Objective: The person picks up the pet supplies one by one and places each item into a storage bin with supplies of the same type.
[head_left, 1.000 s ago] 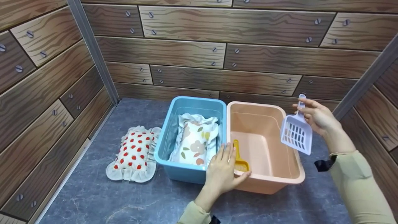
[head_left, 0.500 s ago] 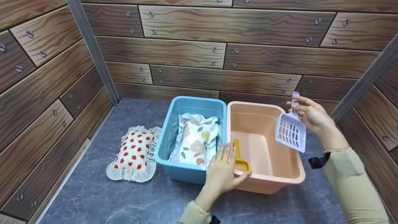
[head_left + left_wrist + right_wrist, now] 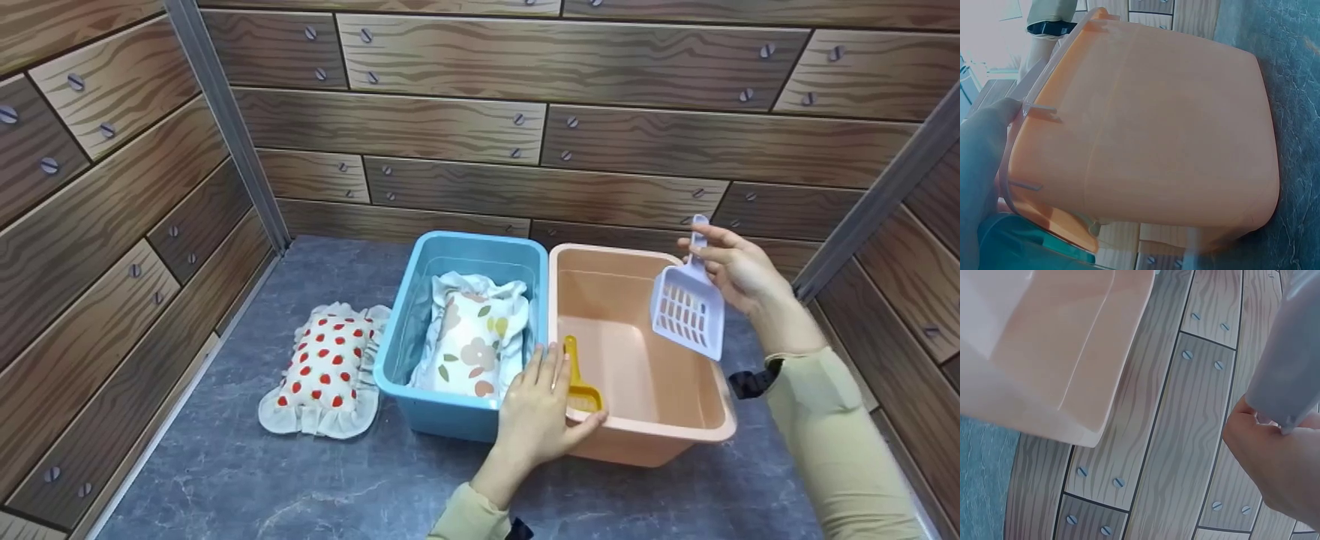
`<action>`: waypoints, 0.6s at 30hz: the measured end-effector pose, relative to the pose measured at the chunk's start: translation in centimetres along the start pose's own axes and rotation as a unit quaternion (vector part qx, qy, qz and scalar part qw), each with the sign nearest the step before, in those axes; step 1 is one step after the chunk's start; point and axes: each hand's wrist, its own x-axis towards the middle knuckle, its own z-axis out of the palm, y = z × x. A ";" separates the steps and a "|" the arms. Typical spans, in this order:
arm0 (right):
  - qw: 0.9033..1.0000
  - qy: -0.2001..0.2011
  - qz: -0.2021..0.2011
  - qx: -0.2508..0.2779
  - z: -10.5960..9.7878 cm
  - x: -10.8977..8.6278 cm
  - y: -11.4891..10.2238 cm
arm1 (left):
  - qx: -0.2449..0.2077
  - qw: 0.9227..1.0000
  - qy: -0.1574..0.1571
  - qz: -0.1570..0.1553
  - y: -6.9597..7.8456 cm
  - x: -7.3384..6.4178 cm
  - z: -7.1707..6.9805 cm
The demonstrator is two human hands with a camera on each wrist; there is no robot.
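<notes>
While the left hand [image 3: 531,420] is lying straight-fingered, the right hand [image 3: 744,277] is aptly pinching the seemingly light, stiff lilac scoop [image 3: 688,308] by its handle [image 3: 699,238].

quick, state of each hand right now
Left hand: open, touching the rim of the peach tub.
Right hand: holding the lavender slotted scoop by its handle.

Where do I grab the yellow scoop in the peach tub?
I'd pinch the yellow scoop by its slim handle, from above and the right: the handle points away, close to the left side of the peach tub, while the left hand lies near the wider head.
</notes>
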 end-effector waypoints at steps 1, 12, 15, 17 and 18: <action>1.000 0.000 0.001 0.000 0.0 0.0 0.0 | 0.000 1.000 0.000 0.001 0.0 0.0 0.0; 1.000 0.001 0.008 -0.001 0.8 0.5 0.2 | 0.002 1.000 -0.008 -0.002 0.0 0.1 -0.1; 1.000 0.000 0.008 -0.005 1.0 0.7 0.4 | 0.001 1.000 -0.010 -0.003 0.0 0.1 -0.1; 1.000 -0.002 0.007 -0.004 1.1 0.8 0.6 | 0.000 1.000 -0.013 -0.005 0.1 0.1 -0.1; 1.000 -0.003 0.007 -0.003 1.2 0.8 0.7 | -0.001 1.000 -0.014 -0.006 0.1 0.0 -0.1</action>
